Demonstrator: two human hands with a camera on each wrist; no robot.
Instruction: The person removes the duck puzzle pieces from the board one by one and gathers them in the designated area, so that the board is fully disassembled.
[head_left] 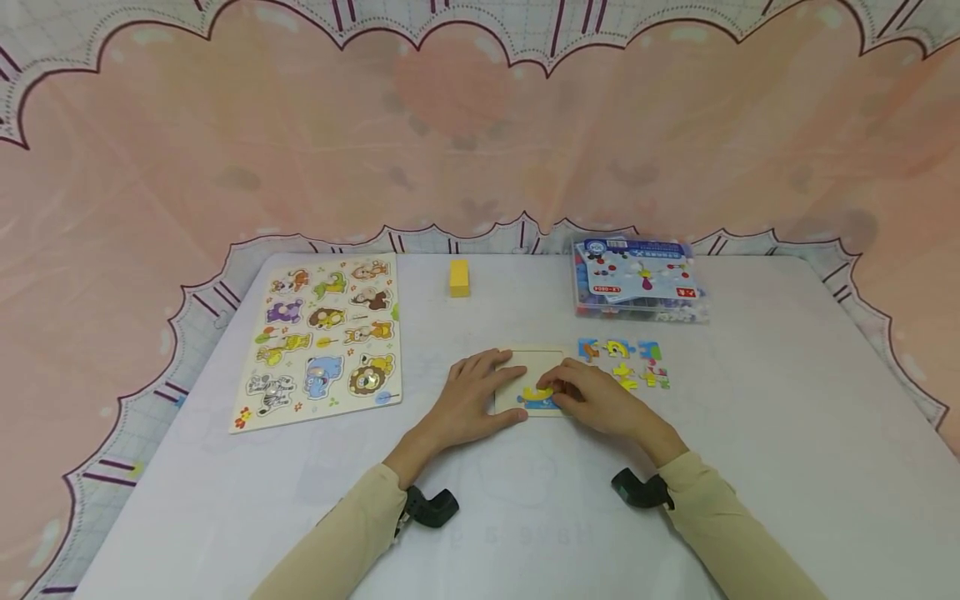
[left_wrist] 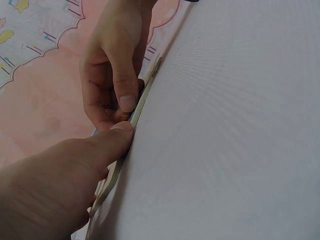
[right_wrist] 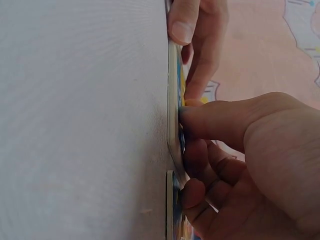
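My left hand rests with spread fingers over the left side of a small wooden puzzle tray. Its thumb touches the tray's near edge. With curled fingers, my right hand pinches a yellow puzzle piece over the tray's lower right part. Blue pieces lie in the tray along its near edge. In the right wrist view, the right thumb is close against the tray edge; the fingertips partly hide the piece. Loose puzzle pieces lie just right of the tray.
A wooden animal puzzle board lies at the left of the white table. A yellow block stands toward the back. Behind the loose pieces is a clear plastic box with a blue label. A patterned pink cloth hangs behind.
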